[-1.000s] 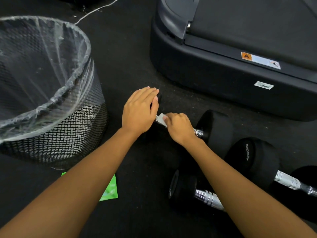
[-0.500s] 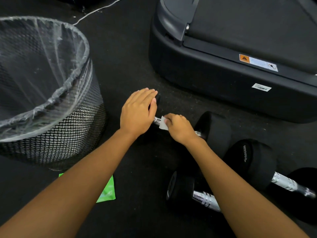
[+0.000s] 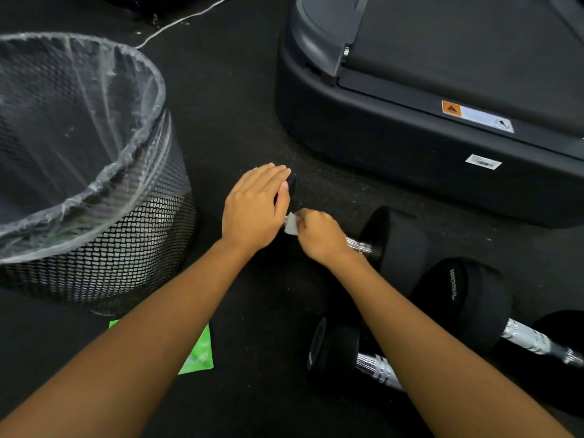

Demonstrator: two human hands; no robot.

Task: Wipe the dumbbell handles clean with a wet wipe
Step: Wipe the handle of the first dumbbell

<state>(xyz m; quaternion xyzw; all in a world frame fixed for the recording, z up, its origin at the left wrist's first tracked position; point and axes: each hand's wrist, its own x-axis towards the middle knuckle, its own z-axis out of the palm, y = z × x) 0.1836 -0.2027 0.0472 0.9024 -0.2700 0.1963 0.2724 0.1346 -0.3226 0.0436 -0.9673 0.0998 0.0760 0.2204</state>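
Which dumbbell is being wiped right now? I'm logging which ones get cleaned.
The farthest dumbbell, nearest the treadmill. The right hand presses the wet wipe on its handle while the left hand rests on its far end. The two nearer dumbbells lie untouched.

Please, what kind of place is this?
Probably a gym or home workout room: dumbbells lie on a dark rubber-like floor, and a large black machine, likely a treadmill, stands beside them.

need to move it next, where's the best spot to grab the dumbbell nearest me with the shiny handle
Probably the bare chrome handle of the nearest dumbbell, taken from above with the fingers wrapped round it. It lies flat on the floor, and the black end weight looks too broad to close one hand around. Its far end is hidden under the right forearm.
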